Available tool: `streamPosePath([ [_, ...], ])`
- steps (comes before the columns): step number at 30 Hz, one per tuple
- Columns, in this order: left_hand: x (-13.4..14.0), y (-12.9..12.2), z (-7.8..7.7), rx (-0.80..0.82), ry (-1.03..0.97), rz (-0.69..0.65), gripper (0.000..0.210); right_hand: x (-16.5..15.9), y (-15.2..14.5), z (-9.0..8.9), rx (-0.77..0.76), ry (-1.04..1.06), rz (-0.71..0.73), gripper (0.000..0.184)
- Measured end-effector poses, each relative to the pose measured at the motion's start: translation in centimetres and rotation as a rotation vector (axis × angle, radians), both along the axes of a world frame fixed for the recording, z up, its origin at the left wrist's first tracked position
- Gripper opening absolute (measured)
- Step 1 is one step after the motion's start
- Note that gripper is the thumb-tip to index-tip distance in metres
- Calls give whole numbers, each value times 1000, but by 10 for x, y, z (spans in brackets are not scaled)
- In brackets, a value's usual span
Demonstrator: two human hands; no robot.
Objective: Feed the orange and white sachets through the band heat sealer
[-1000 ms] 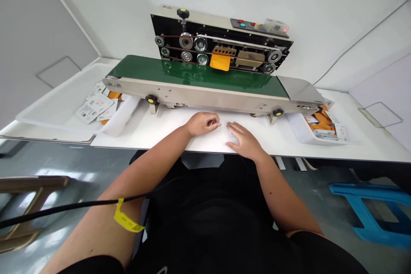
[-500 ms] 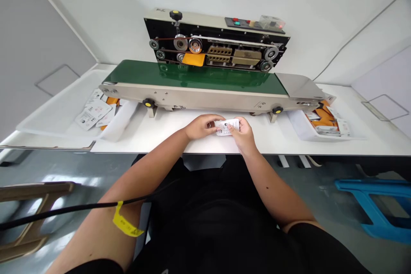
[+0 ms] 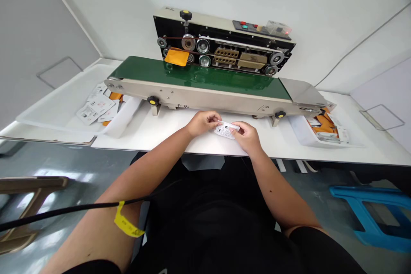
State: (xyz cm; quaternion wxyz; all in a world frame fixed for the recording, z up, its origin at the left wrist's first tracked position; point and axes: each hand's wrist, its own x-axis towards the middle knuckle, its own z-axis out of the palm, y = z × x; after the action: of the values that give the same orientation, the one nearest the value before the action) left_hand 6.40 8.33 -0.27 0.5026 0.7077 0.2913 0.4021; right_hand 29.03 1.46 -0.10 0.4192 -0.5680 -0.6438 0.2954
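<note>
A small white printed packet [image 3: 226, 130] is held just above the front of the white table. My left hand [image 3: 204, 124] pinches its upper left corner between thumb and fingers. On the packet's right side, my right hand [image 3: 247, 136] grips the edge, thumb toward me. Behind both hands stands a band sealing machine [image 3: 224, 45] with a green conveyor belt [image 3: 199, 78]. An orange packet [image 3: 177, 57] stands upright at the left end of the machine's rollers, over the belt.
A white bin [image 3: 123, 117] with white and orange packets sits at the left, under the belt's end. At the right is another bin [image 3: 300, 130] of packets. A black cable [image 3: 64, 210] with a yellow tag crosses my left arm. A blue stool [image 3: 362, 205] stands lower right.
The orange packet has travelled left along the machine. My left fingers have closed on the packet's upper left corner, and the packet has tilted slightly. The view has shifted a little.
</note>
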Motion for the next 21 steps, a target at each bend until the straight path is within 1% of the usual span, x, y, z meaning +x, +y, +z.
streamPosePath([
  [2, -1, -1, 1, 15, -6, -15, 34, 17, 1, 21, -15, -168, 51, 25],
  [3, -1, -1, 2, 22, -12, -20, 35, 27, 4, 34, -20, -186, 56, 25],
  [4, -2, -1, 2, 29, -16, -21, 37, 38, 8, 48, -4, -155, 31, 25],
  [5, -2, -1, 2, 37, -17, -20, 38, 50, 14, 62, 44, -74, -28, 25],
  [6, -2, -1, 3, 47, -15, -17, 38, 62, 21, 77, 124, 48, -111, 25],
  [8, -3, -1, 3, 78, 9, -6, 37, 84, 41, 105, 300, 337, -294, 20],
  [9, -3, -1, 3, 96, 25, 2, 36, 94, 52, 117, 352, 464, -372, 15],
  [10, -4, -1, 3, 111, 41, 8, 35, 104, 64, 127, 365, 562, -438, 12],
  [11, -4, -1, 3, 122, 57, 12, 34, 112, 75, 136, 340, 629, -491, 13],
  [13, -5, 0, 3, 136, 82, 13, 33, 122, 94, 146, 228, 690, -578, 24],
  [16, -6, 1, 4, 149, 104, 9, 31, 124, 115, 149, 83, 671, -657, 30],
  [18, -6, 1, 3, 159, 122, 9, 30, 118, 125, 148, 24, 627, -650, 30],
  [21, -6, 2, 3, 167, 145, 7, 29, 105, 138, 146, -38, 578, -563, 28],
])
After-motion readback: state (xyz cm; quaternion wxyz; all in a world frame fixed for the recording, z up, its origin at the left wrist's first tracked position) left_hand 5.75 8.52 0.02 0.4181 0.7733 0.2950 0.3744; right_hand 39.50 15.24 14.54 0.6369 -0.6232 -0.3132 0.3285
